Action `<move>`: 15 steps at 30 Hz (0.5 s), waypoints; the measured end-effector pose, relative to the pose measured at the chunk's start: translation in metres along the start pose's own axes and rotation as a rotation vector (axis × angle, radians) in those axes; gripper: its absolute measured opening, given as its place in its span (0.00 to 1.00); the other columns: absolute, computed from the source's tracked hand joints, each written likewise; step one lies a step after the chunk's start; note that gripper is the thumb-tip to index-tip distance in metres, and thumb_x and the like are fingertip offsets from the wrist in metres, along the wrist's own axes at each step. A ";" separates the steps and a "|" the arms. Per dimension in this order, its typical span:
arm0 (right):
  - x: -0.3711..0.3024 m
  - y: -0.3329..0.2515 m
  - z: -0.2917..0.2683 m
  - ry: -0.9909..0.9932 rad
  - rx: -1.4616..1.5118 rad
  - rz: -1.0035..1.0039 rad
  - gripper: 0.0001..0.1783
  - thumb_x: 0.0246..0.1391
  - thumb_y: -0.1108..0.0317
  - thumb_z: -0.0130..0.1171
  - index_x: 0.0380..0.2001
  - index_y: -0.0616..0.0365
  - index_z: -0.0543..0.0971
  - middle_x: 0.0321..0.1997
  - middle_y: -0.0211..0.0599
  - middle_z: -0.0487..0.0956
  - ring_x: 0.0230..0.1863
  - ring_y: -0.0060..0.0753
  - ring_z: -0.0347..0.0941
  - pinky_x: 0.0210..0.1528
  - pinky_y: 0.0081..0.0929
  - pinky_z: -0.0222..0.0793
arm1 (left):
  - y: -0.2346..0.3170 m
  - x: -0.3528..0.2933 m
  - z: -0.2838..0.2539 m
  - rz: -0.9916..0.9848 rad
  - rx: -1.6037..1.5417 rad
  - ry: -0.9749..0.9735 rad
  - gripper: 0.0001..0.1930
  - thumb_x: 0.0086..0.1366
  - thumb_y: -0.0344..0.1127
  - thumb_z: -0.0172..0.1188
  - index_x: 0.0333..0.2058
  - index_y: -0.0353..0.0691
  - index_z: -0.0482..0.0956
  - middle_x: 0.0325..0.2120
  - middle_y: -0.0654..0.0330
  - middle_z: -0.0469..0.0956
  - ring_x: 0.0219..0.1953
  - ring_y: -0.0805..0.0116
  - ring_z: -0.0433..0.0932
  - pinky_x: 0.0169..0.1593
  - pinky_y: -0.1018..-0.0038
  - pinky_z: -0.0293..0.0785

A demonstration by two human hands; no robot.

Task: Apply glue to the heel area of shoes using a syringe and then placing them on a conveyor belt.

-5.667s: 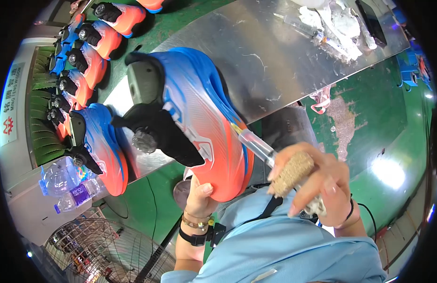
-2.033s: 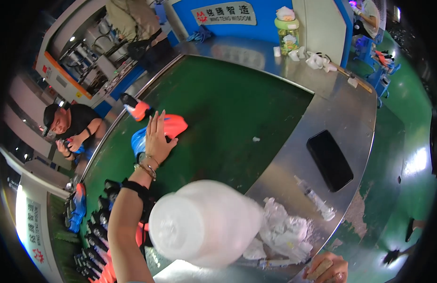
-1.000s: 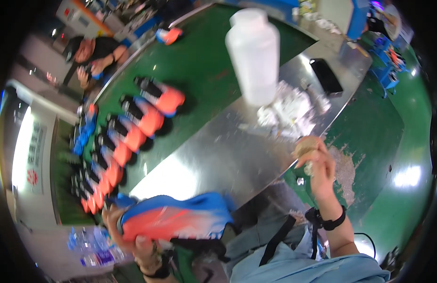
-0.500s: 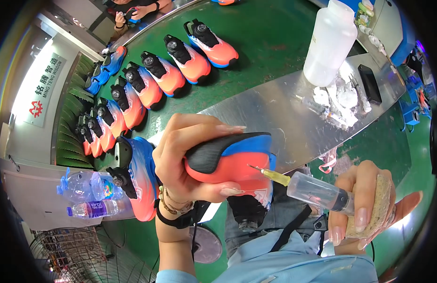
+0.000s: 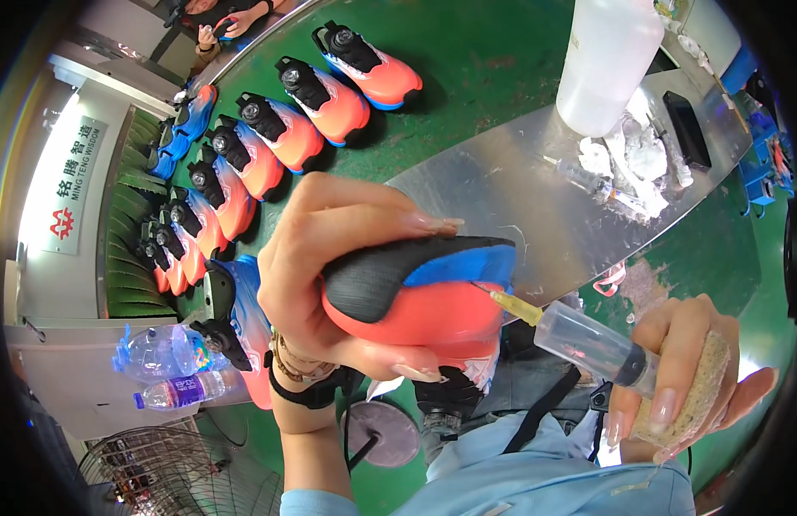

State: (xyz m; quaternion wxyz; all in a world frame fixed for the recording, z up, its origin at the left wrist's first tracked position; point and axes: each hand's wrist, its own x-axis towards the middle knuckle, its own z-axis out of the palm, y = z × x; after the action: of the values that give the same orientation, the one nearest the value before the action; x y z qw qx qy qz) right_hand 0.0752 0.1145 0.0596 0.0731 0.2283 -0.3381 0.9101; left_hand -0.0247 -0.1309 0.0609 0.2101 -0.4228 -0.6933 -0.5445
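Observation:
My left hand [image 5: 308,232] is wrapped round a coral, blue and black sports shoe [image 5: 398,318], with its toe end facing me and the black upper hanging below. In my right hand [image 5: 665,344] is a clear syringe [image 5: 583,340] with a yellow needle hub [image 5: 517,306]. A tan sponge-like piece [image 5: 706,378] is held against the palm of that hand. The thin needle points left and its tip is at the seam between the blue band and the coral part; whether it touches cannot be told. Another matching shoe [image 5: 252,301] stands beside my left wrist.
Rows of similar shoes [image 5: 331,107] stand on the green table [image 5: 467,95]. On the metal plate [image 5: 493,185] are a white bottle [image 5: 605,69], crumpled tissue [image 5: 635,163], another syringe [image 5: 579,175] and a black box [image 5: 686,129]. Plastic bottles [image 5: 153,353] and a wire fan [image 5: 171,464] are at left.
The needle tip has moved from over the coral part to the seam by the blue band. The shoe is turned slightly, and the whole view has shifted a little.

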 end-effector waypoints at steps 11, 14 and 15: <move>-0.013 0.040 -0.036 0.067 0.018 0.044 0.45 0.63 0.38 0.32 0.10 0.62 0.80 0.29 0.61 0.74 0.19 0.43 0.74 0.23 0.30 0.76 | -0.031 0.000 -0.008 -0.035 0.232 0.122 0.38 0.57 0.66 0.55 0.48 0.32 0.64 0.32 0.46 0.73 0.28 0.59 0.76 0.32 0.69 0.74; -0.017 0.045 -0.044 0.084 -0.041 0.121 0.45 0.61 0.35 0.32 0.10 0.60 0.80 0.29 0.59 0.74 0.21 0.44 0.76 0.22 0.29 0.75 | -0.037 -0.003 -0.009 -0.020 0.328 0.183 0.36 0.60 0.66 0.50 0.50 0.35 0.62 0.33 0.44 0.73 0.28 0.59 0.76 0.31 0.69 0.72; -0.018 0.046 -0.046 0.082 -0.042 0.159 0.45 0.61 0.35 0.33 0.10 0.60 0.80 0.29 0.59 0.75 0.22 0.44 0.76 0.23 0.29 0.74 | -0.040 -0.003 -0.010 -0.003 0.355 0.190 0.35 0.62 0.66 0.49 0.50 0.37 0.61 0.33 0.43 0.73 0.28 0.59 0.75 0.31 0.69 0.72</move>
State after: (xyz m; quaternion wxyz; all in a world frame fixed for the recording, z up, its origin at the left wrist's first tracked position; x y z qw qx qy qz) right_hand 0.0614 0.1099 -0.0062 0.0192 0.1619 -0.3710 0.9142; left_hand -0.0571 -0.1429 0.0387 0.3451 -0.3250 -0.7561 -0.4513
